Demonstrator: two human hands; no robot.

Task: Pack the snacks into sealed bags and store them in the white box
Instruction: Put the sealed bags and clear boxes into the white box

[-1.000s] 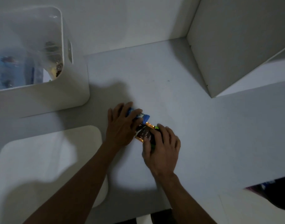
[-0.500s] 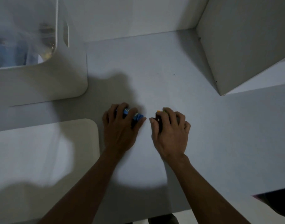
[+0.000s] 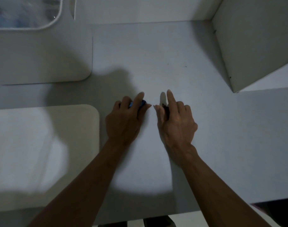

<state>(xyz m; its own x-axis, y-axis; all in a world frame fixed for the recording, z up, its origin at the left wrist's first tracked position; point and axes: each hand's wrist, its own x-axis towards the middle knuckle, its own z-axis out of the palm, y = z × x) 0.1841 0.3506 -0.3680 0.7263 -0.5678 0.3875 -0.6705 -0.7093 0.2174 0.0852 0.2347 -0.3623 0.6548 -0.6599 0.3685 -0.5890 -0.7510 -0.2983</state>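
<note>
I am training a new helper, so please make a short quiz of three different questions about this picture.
1. True or false: the left hand grips a blue snack.
2. The white box stands: A) far left, B) far right, C) between the hands.
3. Fill in: the right hand's index finger is ____ (straight/curled).

Key: 1 true; 2 A; 3 straight.

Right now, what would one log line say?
left hand: grips blue snack | right hand: holds dark snack | white box: far left | hands apart
</note>
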